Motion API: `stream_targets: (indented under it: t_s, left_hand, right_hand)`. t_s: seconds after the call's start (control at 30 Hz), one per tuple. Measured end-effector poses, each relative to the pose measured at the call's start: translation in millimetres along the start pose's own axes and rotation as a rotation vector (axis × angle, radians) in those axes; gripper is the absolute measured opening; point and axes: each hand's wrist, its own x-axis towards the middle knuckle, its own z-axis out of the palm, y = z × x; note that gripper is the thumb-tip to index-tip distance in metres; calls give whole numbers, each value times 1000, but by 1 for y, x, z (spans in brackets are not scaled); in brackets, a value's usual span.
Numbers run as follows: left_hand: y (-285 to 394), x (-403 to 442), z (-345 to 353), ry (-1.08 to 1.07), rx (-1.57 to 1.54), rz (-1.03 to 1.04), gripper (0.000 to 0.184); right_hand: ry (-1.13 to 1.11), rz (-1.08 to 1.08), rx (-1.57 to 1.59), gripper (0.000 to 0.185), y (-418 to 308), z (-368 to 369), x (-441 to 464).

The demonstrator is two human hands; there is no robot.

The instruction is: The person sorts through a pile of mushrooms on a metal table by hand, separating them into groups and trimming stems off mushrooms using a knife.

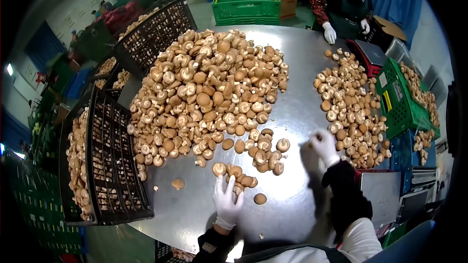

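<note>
Both my hands wear white gloves. My left hand [227, 201] rests on the metal table with its fingers spread, touching a small cluster of mushrooms [236, 172]. Over the right part of the table is my right hand [324, 147], its fingers bent together; whatever they hold, if anything, is too small to make out. It is just left of the long right pile of mushrooms [351, 112]. A large heap of mushrooms [204, 87] covers the back left. Between the hands lie a loose group [264, 153] and a single mushroom [260, 198].
Black crates of mushrooms [114, 160] stand along the left edge of the metal table [287, 214]. A green crate [246, 7] is behind it. Another green crate [397, 97] and a scale [380, 192] are at right. A co-worker [346, 5] stands at the back right.
</note>
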Motion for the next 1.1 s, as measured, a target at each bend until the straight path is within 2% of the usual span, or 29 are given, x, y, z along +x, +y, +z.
stream_targets:
  t_s: [0.03,0.07,0.1,0.13,0.2,0.23,0.27,0.3,0.33,0.4,0.47,0.5,0.53,0.6,0.67,0.73,0.87,0.93,1.0,1.03,1.1]
  left_hand:
    - [12,-9,-2,13,-170,-30,58]
    - [25,-16,-3,29,-339,-56,57]
    - [37,-21,-2,-32,-363,-18,56]
    - [43,-32,9,-40,-398,58,55]
    - [77,-33,2,-204,-611,5,60]
    - [85,-43,8,-240,-708,-91,62]
    - [89,-56,13,-280,-804,-185,64]
    - [80,-62,21,-250,-697,-95,63]
    - [73,-76,31,-269,-837,-235,55]
    - [70,-90,28,-328,-832,-239,48]
    - [68,-105,25,-393,-845,-227,44]
    - [65,-110,24,-448,-852,-232,41]
    - [65,-111,21,-446,-850,-228,41]
    - [66,-115,15,-384,-835,-225,35]
    - [65,-116,8,-334,-801,-253,33]
    - [65,-117,1,-281,-764,-281,32]
    - [51,-135,5,-305,-808,-422,30]
    - [40,-143,11,-278,-849,-470,30]
    - [35,-148,9,-286,-823,-470,32]
    - [33,-148,7,-273,-823,-488,32]
    - [32,-145,5,-268,-814,-510,31]
  right_hand:
    - [-188,129,167,11,-33,-4,-25]
    - [-330,314,402,15,-36,6,-52]
    - [-473,347,411,16,-69,1,-74]
    - [-550,396,530,17,-67,11,-99]
    - [-613,422,647,18,-78,26,-143]
    - [-642,450,588,18,-90,26,-158]
    - [-620,519,736,17,-88,31,-175]
    - [-602,549,851,17,-88,33,-185]
    - [-581,577,966,17,-87,33,-193]
    - [-577,579,930,17,-79,27,-202]
    - [-854,656,738,17,-69,18,-207]
    - [-912,680,642,21,-66,15,-209]
    - [-912,676,643,21,-69,13,-203]
    - [-746,364,414,25,-76,8,-182]
    - [-559,347,361,29,-70,24,-146]
    - [-389,144,346,24,-74,42,-101]
    - [-216,-193,-111,23,-87,81,-27]
    - [-337,-141,-336,18,-80,104,-6]
    - [-416,-56,-371,15,-82,112,2]
    - [-408,-68,-408,15,-80,114,4]
    - [-452,-124,-291,17,-68,112,9]
